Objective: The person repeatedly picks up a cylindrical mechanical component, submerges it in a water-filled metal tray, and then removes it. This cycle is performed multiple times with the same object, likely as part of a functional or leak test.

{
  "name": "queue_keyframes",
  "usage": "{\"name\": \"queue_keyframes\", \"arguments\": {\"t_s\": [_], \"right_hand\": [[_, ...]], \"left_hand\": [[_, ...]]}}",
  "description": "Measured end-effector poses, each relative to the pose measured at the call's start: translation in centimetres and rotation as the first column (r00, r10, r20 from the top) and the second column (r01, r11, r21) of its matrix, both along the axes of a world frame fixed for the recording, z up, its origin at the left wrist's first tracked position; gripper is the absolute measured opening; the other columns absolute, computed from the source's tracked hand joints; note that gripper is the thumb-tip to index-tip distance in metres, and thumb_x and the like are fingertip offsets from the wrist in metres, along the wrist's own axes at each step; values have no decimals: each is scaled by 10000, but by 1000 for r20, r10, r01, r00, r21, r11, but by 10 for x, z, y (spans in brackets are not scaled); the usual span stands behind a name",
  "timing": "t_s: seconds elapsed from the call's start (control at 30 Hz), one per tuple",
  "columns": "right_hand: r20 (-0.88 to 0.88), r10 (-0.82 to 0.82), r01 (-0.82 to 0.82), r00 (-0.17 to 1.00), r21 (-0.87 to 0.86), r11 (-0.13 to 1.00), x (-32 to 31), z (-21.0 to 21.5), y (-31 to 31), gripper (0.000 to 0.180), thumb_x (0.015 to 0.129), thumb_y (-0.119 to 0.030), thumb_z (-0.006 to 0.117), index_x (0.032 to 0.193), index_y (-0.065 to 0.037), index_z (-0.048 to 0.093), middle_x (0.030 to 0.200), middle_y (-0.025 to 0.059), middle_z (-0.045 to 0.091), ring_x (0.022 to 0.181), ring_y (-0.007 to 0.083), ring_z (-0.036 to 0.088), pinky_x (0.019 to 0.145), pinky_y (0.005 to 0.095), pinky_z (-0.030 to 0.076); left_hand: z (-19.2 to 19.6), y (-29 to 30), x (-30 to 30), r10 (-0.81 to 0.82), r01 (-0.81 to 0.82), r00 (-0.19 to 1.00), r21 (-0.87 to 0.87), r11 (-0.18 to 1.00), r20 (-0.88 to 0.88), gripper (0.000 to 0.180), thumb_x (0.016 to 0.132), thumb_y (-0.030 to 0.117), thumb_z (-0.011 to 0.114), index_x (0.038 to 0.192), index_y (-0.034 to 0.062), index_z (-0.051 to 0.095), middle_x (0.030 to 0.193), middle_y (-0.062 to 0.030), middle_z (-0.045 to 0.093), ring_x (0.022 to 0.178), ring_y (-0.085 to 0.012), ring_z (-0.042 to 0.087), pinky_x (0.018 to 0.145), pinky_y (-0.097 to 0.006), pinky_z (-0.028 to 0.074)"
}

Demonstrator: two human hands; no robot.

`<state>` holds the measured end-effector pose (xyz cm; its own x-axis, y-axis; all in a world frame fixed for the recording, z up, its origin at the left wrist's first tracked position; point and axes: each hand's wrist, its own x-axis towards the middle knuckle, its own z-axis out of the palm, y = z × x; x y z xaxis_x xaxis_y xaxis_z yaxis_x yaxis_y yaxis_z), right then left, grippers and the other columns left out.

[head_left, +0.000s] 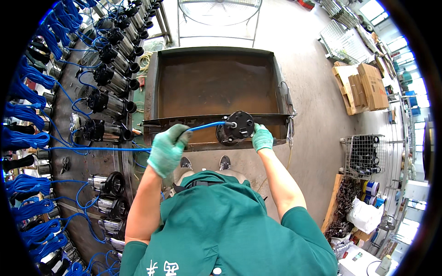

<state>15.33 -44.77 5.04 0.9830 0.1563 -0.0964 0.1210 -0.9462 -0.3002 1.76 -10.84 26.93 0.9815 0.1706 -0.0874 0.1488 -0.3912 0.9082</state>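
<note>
Green shirt nearest cam. L hand (168,148) clamped on blue cable (205,125); R hand (262,138) grips round black pump (235,127) on rusty steel tank (152,83) front rim. Pump rows (110,103) w/ coiled cables crowd bench at left.

Both gloved hands reach forward — left hand (167,148) fisted, right hand (262,137) curled.

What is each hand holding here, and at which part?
The left hand grips the blue cable near the pump. The right hand holds the pump's black end by its side.
</note>
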Motion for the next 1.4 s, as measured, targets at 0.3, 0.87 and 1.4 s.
{"name": "queue_keyframes", "arguments": {"t_s": [0.3, 0.87, 1.4], "right_hand": [[11, -5, 4, 1000, 71, 997, 0, -3, 16, 269, 1017, -308, 595, 1200, -136, 691, 1103, 199, 723, 1031, 422, 694, 878, 536, 556], [-581, 331, 26, 743, 519, 854, 5, 114, 99, 492, 957, -88, 514, 1441, -135, 589, 1005, 85, 706, 622, 151, 618, 509, 293, 525], [-671, 609, -112, 424, 628, 770, -147, 148, 469, 418, 972, -224, 604, 1338, -23, 604, 762, 90, 647, 515, 174, 630, 443, 324, 504]], "left_hand": [[8, 3, -10, -21, 24, 999, 121, 992, -27, 233, 982, 179, 746, 1145, 18, 700, 838, -115, 714, 746, -149, 648, 708, -328, 543], [-48, 116, -113, 607, -599, 794, -184, 779, -11, 300, 1056, 288, 665, 1013, 0, 733, 842, -25, 662, 801, -113, 534, 728, -328, 466], [20, 349, -223, 763, -822, 567, 267, 503, 310, 319, 1080, 321, 617, 988, 28, 706, 673, 6, 567, 630, -83, 495, 595, -289, 423]]}}
